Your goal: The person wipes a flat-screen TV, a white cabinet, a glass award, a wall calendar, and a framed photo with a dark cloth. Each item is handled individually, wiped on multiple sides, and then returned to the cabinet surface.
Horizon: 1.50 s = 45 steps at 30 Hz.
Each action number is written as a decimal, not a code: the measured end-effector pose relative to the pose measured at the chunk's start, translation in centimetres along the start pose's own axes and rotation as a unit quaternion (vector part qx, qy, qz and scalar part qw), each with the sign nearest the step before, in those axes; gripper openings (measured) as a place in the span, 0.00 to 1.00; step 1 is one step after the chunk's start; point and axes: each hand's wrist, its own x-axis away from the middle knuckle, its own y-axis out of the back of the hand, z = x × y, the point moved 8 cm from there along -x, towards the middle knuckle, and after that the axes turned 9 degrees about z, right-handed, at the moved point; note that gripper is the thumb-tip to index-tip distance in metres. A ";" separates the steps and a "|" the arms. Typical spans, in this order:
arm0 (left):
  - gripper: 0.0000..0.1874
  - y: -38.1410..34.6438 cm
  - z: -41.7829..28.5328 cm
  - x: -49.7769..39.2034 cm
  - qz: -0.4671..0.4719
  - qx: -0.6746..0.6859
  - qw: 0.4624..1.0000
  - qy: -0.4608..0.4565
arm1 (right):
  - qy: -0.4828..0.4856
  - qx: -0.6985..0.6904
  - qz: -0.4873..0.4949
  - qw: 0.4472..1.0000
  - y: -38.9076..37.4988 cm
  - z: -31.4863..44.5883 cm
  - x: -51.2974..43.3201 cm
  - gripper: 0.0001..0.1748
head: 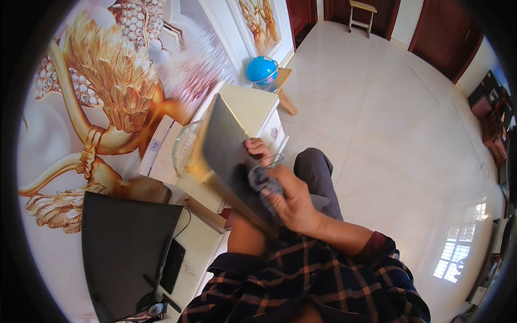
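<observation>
A dark rectangular panel with gold-coloured edges (226, 145) is held tilted in front of my body, partly blurred. My left hand (259, 151) grips its far edge with the fingertips; the rest of that hand is hidden behind the panel. A crumpled grey cloth (260, 179) is bunched in my right hand (291, 202), against the panel's dark face. A thin wire loop (278, 158) shows beside my left fingers. Beyond the panel stand a spiral-bound desk calendar (161, 149) and a clear, curved glass-like object (177, 141), partly hidden.
A black monitor (129, 250) stands on the white cabinet (202, 238) at lower left, near glasses (155, 309). A blue round object (261, 70) rests by a wooden stool (284, 80) beyond the cabinet. Another stool (362, 18) stands near the far doors.
</observation>
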 end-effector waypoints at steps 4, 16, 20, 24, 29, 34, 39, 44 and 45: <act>0.13 -1.3 1.5 0.7 0.031 0.048 0.995 0.086 | 0.050 0.049 0.014 0.997 -2.4 1.2 0.5 0.25; 0.14 0.8 5.9 3.4 0.096 -0.023 0.960 0.261 | 0.134 0.196 0.072 0.969 -2.6 7.1 -4.2 0.26; 0.14 0.4 6.9 4.6 0.092 -0.047 0.954 0.282 | 0.037 0.221 0.083 0.971 -0.3 1.4 -10.6 0.18; 0.14 0.4 7.9 4.8 0.090 -0.053 0.950 0.294 | -0.069 0.196 -0.003 0.978 3.9 -6.4 -14.2 0.18; 0.15 0.8 8.8 4.6 0.080 -0.058 0.948 0.301 | -0.123 0.058 -0.050 0.989 3.9 -13.7 -10.0 0.27; 0.15 0.1 8.2 3.8 0.079 -0.080 0.949 0.295 | 0.036 0.122 0.050 0.991 1.6 -11.1 -5.7 0.24; 0.15 -0.6 8.4 2.8 0.074 -0.099 0.948 0.295 | 0.082 0.272 0.037 0.958 1.9 -4.8 -2.4 0.24; 0.15 -0.6 8.8 2.1 0.069 -0.109 0.946 0.299 | -0.069 0.166 -0.058 0.982 1.6 -4.5 0.8 0.17; 0.15 -0.7 8.8 1.9 0.070 -0.112 0.945 0.298 | -0.100 0.124 -0.067 0.985 1.5 -4.8 1.4 0.15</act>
